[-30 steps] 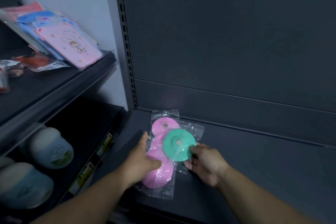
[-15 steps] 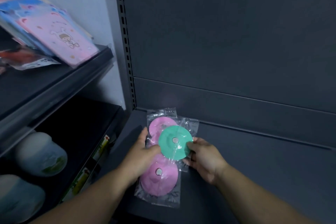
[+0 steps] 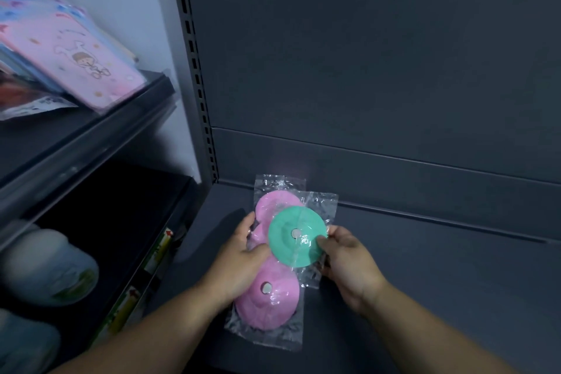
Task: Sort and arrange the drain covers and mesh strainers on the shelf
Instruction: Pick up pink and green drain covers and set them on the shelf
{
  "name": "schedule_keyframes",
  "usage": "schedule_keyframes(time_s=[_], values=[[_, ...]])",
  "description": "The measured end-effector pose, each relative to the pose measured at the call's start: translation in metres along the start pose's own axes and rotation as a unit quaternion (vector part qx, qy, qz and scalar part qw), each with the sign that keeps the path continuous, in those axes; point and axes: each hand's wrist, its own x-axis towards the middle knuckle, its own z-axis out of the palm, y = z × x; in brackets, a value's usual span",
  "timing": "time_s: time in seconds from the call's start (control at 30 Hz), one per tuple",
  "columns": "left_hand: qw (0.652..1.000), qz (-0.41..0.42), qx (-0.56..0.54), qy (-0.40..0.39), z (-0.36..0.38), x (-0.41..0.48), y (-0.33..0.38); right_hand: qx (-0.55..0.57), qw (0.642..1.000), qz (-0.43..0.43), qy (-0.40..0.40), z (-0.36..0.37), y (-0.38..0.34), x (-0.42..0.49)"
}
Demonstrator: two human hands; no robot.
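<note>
A green round drain cover [image 3: 296,235] in a clear bag sits on top of pink drain covers. One pink cover [image 3: 268,300] lies nearest me in its clear bag, and another pink cover [image 3: 274,202] lies behind, near the back panel. They rest at the left end of the dark grey shelf [image 3: 440,276]. My left hand [image 3: 239,261] holds the pink bags from the left, thumb by the green cover's edge. My right hand [image 3: 349,264] pinches the green cover's right edge.
A slotted upright [image 3: 194,64] and the grey back panel [image 3: 379,55] bound the shelf. To the left, a higher shelf holds pink and blue packets [image 3: 69,61]. Below it stand pale rounded items [image 3: 51,267] and price tags [image 3: 158,249].
Both hands have shifted the covers slightly toward me; the near pink cover now shows fully below the green one. The camera has moved closer.
</note>
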Motion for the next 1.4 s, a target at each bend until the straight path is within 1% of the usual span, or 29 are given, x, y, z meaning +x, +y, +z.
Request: schedule_keyframes(time_s=[0.07, 0.2, 0.3, 0.47, 0.53, 0.63, 0.7, 0.77, 0.83, 0.9, 0.93, 1.0, 1.03, 1.1, 1.13, 1.2, 1.27, 1.33, 1.4], values=[[1.000, -0.005, 0.002, 0.011, 0.001, -0.004, -0.005, -0.012, 1.000, 0.001, -0.007, 0.004, 0.000, -0.002], [0.999, -0.020, 0.001, 0.040, -0.001, -0.007, -0.009, -0.005, 1.000, -0.001, 0.011, 0.008, 0.002, -0.003], [0.998, -0.014, 0.001, 0.058, -0.001, -0.009, -0.010, 0.012, 1.000, 0.010, -0.002, 0.008, 0.004, -0.008], [0.996, -0.009, -0.018, 0.084, 0.002, -0.015, -0.013, 0.020, 1.000, -0.018, -0.004, 0.012, 0.004, -0.012], [0.996, -0.015, -0.007, 0.083, 0.002, -0.013, -0.012, 0.004, 1.000, -0.015, -0.004, 0.013, 0.002, -0.008], [0.995, -0.030, 0.058, 0.080, 0.002, -0.010, -0.006, -0.026, 1.000, 0.008, 0.004, 0.011, 0.000, -0.005], [0.992, -0.020, 0.097, 0.081, 0.003, -0.009, -0.001, 0.007, 0.999, 0.033, -0.004, 0.007, -0.003, -0.005], [0.989, 0.006, 0.119, 0.088, 0.004, -0.008, 0.001, 0.061, 0.997, 0.047, 0.006, -0.002, -0.007, -0.006], [0.982, 0.048, 0.160, 0.085, 0.006, -0.006, 0.001, 0.092, 0.994, 0.045, 0.048, -0.017, -0.013, -0.007], [0.967, 0.083, 0.236, 0.051, 0.011, -0.003, 0.001, 0.091, 0.990, 0.042, 0.100, -0.036, -0.018, -0.005], [0.956, 0.083, 0.280, 0.029, 0.015, -0.003, 0.001, 0.077, 0.989, 0.042, 0.120, -0.045, -0.019, -0.004], [0.928, 0.056, 0.369, 0.001, 0.025, -0.005, 0.001, 0.006, 0.988, 0.025, 0.151, -0.061, -0.017, -0.002], [0.915, 0.046, 0.401, 0.000, 0.028, -0.006, 0.000, -0.063, 0.985, 0.007, 0.160, -0.065, -0.015, -0.003], [0.900, 0.046, 0.433, 0.012, 0.035, -0.011, -0.001, -0.220, 0.962, -0.035, 0.160, -0.070, -0.014, -0.007], [0.898, 0.049, 0.437, 0.021, 0.036, -0.013, -0.002, -0.278, 0.947, -0.056, 0.151, -0.070, -0.014, -0.009], [0.897, 0.055, 0.437, 0.036, 0.037, -0.017, -0.001, -0.358, 0.920, -0.097, 0.129, -0.071, -0.011, -0.012], [0.900, 0.075, 0.425, 0.054, 0.038, -0.021, -0.001, -0.444, 0.881, -0.117, 0.114, -0.069, -0.010, -0.013], [0.909, 0.096, 0.400, 0.069, 0.038, -0.024, -0.001, -0.536, 0.827, -0.143, 0.093, -0.065, -0.009, -0.012], [0.914, 0.117, 0.379, 0.080, 0.038, -0.027, -0.002, -0.586, 0.788, -0.180, 0.052, -0.064, -0.007, -0.009]])
